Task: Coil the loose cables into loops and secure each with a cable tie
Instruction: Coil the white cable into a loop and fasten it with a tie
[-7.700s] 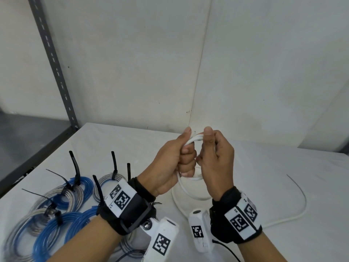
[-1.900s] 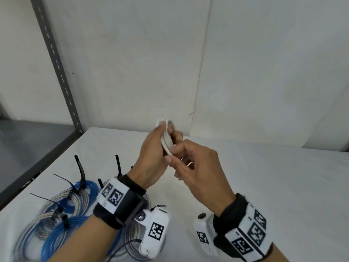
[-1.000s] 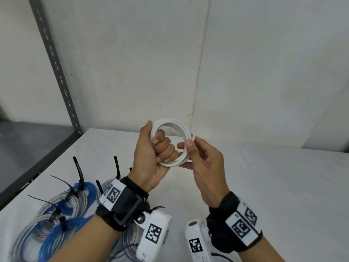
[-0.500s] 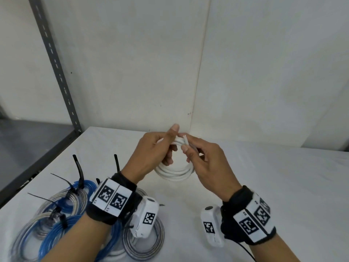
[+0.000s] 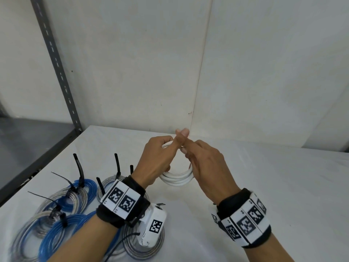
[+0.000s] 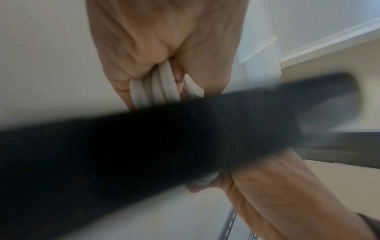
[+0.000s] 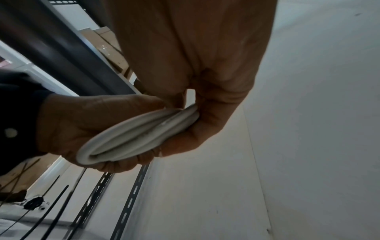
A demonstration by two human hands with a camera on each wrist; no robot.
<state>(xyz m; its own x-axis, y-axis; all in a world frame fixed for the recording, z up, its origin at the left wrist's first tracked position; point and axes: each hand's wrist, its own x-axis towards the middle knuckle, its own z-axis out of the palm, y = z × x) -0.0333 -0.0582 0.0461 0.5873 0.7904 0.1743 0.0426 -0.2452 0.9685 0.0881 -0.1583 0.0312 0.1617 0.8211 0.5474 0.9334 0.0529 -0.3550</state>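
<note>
Both hands are holding the white cable coil point(image 5: 176, 178) up above the table point(image 5: 264, 176). The left hand point(image 5: 156, 159) is gripping its top, and the right hand point(image 5: 204, 163) seems to be curling around its side.

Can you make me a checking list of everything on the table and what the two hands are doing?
Surface: white table, bare on the right side.
Job's things: white cable coil, held up by both hands, no tie seen on it.
Clutter: nothing seen.
Grippers: left hand grips the coil; right hand grips its other side.
Cables: blue and clear coils lie at the left, bound with black cable ties.
Surroundings: white wall, grey slotted shelf post.
</note>
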